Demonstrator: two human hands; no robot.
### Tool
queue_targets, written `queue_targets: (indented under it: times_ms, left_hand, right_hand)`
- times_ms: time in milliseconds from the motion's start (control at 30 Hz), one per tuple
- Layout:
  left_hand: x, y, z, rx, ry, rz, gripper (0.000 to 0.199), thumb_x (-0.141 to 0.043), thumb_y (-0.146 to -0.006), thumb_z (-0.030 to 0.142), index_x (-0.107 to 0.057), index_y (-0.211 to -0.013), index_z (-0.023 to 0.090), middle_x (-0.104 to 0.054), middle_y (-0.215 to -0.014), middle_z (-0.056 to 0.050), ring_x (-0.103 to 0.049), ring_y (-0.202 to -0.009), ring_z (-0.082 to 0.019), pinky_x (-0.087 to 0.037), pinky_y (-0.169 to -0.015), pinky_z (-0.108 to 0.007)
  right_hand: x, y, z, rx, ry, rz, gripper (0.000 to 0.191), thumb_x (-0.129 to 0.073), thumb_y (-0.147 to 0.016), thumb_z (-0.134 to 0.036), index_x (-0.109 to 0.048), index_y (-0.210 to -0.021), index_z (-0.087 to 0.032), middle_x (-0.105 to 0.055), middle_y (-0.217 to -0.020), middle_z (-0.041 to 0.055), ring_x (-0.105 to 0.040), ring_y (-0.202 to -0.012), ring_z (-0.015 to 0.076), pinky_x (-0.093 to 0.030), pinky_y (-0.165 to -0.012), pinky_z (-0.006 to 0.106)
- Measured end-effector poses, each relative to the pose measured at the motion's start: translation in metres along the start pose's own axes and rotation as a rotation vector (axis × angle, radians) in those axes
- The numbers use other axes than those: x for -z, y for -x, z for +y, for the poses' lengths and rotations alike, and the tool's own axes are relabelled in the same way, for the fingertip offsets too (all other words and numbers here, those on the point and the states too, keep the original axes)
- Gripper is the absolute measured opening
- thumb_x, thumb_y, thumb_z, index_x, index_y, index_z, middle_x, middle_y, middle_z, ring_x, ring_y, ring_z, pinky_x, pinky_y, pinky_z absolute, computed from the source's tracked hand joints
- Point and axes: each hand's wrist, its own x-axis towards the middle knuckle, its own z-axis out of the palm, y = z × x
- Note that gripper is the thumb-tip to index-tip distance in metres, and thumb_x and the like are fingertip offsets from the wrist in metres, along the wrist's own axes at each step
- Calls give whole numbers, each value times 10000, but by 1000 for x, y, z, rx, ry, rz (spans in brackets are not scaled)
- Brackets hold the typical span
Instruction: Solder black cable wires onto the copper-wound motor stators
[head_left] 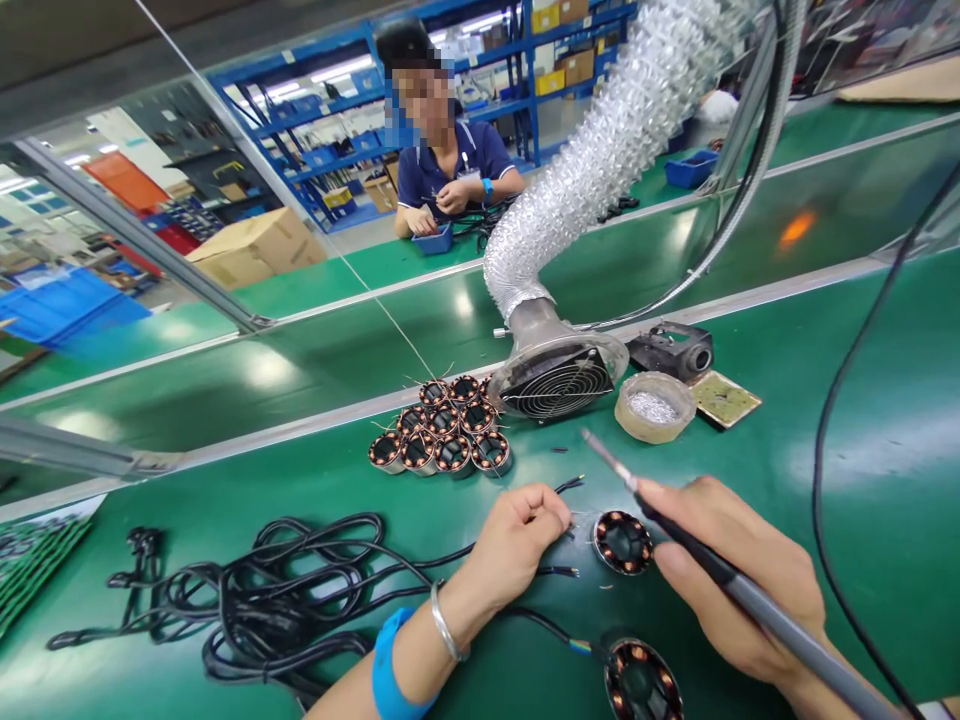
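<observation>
1. Copper-wound ring [604, 535]: lies on the green surface [862, 420] between the two hands, just beside the right thumb.
2. Left hand [517, 540]: fingers curled, thumb and forefinger drawn together. Fine wire strands show at the fingertips; whether they are gripped cannot be told.
3. Right hand [750, 540]: closed round a soldering iron [787, 627], pen fashion. Metal tip points up and leftward, clear of the ring.
4. Second ring [616, 690]: at the lower edge of view, partly cut off. A cable end with coloured wires [581, 646] reaches its rim.
5. Black cables [285, 590]: coiled in a loose heap left of the left forearm; some stripped ends lie near the left hand.
6. Stacked rings [442, 425]: grouped beyond the left hand, beside a fan-fronted hood [559, 380] with a silver flexible duct [555, 190].
7. Right of hood: round tub [652, 430] containing silvery bits, black holder [667, 350], square tray [726, 400].
8. Co-worker [457, 165]: across the line, both hands near a blue bin [433, 240].
</observation>
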Motion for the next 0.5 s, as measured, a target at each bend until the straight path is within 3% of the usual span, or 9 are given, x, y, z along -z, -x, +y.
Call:
queue_targets:
  times_ms: [200,500]
  left_hand:
    - [-2,-1,0,-7,-40,2,189,-561,-707,343,-576,-669,160,-482,-604,19,-345,-579,-116,-258,-548,-242]
    - [-1,0,-2,-20,-49,-10,180,-550,-732,333,-564,-679,162,-461,-600,28,-333,-579,-113,-257,-553,-241]
  right_hand:
    - [8,10,-1,-143,69,88,157,-570,-875,-165,-658,-989,-228,-673,-795,2,-622,-683,142,-482,-577,246]
    - [5,6,-3,-174,47,79,112,-575,-857,-165,-637,-924,-232,-662,-749,-23,-609,-634,124,-463,-560,228]
